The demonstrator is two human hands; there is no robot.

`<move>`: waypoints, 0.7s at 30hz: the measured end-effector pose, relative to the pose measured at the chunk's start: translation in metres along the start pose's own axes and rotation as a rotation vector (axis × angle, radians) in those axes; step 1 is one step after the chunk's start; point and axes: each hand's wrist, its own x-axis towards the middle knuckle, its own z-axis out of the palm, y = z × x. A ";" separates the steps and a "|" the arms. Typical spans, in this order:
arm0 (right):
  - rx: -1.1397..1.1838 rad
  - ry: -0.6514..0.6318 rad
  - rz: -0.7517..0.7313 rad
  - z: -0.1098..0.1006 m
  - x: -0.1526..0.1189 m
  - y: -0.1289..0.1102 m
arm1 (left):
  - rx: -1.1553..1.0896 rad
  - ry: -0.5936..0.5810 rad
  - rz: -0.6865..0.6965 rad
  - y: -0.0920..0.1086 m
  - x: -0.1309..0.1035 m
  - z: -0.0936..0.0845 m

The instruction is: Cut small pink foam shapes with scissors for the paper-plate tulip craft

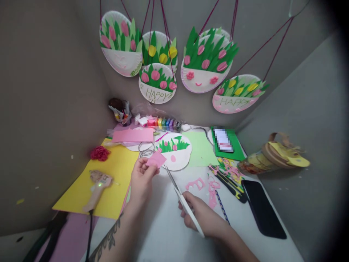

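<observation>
Currently left hand (144,179) pinches pink paper (156,159) at near-left edge of flower plate (183,160); right hand (201,214) grips scissors (189,210), tips by that paper; glue gun (98,190) left of plate, pink scraps (212,194) near-right

I see room for a hand over the white table (160,233) between the forearms (128,218), up to the scissors (178,193). The glue gun (96,193) and its cord (89,233) bar the left; pink scraps (212,198) and a black device (263,209) crowd the right.
</observation>
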 end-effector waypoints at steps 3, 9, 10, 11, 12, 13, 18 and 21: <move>-0.013 -0.009 -0.010 0.006 -0.001 -0.004 | 0.077 -0.066 0.033 -0.002 -0.009 0.001; -0.031 0.052 -0.076 0.015 -0.002 -0.003 | 0.188 -0.111 0.084 0.000 -0.023 0.003; -0.019 0.045 -0.081 0.015 -0.002 -0.003 | 0.193 -0.115 0.086 0.001 -0.024 0.003; -0.006 0.036 -0.086 0.016 -0.003 -0.001 | 0.195 -0.119 0.089 0.002 -0.026 0.004; 0.004 0.029 -0.093 0.017 -0.003 0.000 | 0.192 -0.124 0.095 0.002 -0.026 0.004; 0.013 0.025 -0.103 0.017 -0.003 0.001 | 0.186 -0.126 0.103 0.002 -0.027 0.004; 0.042 0.036 -0.163 0.019 -0.002 0.011 | 0.198 -0.119 0.128 0.001 -0.029 0.005; 0.031 0.040 -0.185 0.020 0.000 0.013 | 0.219 -0.111 0.136 0.001 -0.031 0.006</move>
